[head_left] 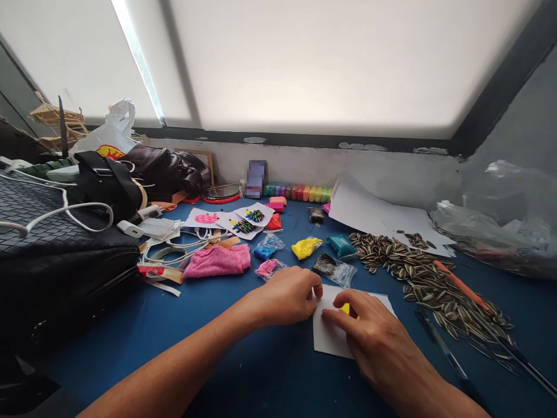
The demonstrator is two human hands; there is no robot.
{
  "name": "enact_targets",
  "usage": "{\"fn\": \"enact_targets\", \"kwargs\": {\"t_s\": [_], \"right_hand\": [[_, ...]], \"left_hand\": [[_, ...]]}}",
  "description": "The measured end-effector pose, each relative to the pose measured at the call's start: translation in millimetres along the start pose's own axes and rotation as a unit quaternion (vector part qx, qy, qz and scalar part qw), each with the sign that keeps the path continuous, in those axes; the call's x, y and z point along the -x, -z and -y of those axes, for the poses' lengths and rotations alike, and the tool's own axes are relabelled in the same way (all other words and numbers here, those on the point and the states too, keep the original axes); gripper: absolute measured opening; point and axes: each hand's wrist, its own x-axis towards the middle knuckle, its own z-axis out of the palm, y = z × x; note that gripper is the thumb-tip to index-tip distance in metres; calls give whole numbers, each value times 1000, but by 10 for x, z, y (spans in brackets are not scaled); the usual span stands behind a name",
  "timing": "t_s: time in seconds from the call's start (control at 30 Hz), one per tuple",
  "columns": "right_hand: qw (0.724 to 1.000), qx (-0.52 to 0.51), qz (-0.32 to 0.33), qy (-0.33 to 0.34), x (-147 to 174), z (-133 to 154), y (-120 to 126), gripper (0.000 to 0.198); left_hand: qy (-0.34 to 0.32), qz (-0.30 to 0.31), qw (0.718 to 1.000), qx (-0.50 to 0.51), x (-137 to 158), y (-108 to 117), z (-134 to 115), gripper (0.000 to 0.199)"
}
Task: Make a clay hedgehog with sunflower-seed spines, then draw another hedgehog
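Note:
My left hand (290,296) rests at the upper left edge of a small white card (328,339). Its fingers are curled, with a slight gap between thumb and forefinger. Over the card's right part is my right hand (376,325), thumb and forefinger apart. A piece of yellow clay (345,309) shows through that gap, partly hidden by the fingers. Just beyond the card lie a bag of black clay (328,266), an opened yellow clay packet (306,248), a pink clay bag (267,267), a blue one (267,248) and a teal packet (342,246).
Striped sunflower seeds (404,261) spread at right, with an orange tool (461,284) and a pen (448,351). A pink cloth (217,260), decorated cards (243,223) and a black bag (65,273) lie left. A phone (256,180) leans against the wall beside coloured clay packs (300,193).

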Motion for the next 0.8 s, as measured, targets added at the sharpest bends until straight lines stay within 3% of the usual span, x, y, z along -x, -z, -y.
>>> {"fn": "enact_targets", "kwargs": {"t_s": [0.13, 0.23, 0.33, 0.43, 0.53, 0.63, 0.7, 0.8], "right_hand": [[998, -6, -57, -18, -9, -43, 52, 38], [984, -110, -68, -122, -31, -33, 164, 24], [928, -278, 5, -249, -74, 23, 287, 31], [857, -422, 47, -293, -123, 85, 350, 40], [830, -471, 39, -295, -145, 107, 349, 39], [823, -474, 22, -313, -130, 66, 344, 38], [822, -470, 12, -322, -112, 13, 359, 38], [827, -462, -11, -321, -90, -73, 391, 37]], "left_hand": [[-1, -74, 991, 109, -7, 63, -27, 17], [-6, -130, 930, 344, -1, 141, -100, 24], [-73, -140, 853, 497, 23, 163, -187, 29], [-100, -121, 818, 554, 50, 113, -260, 29], [-108, -93, 826, 545, 66, 55, -296, 31], [-89, -87, 875, 469, 62, 30, -270, 35], [-62, -62, 891, 446, 43, 21, -222, 42], [-36, 23, 853, 521, -4, 5, -147, 53]]}}
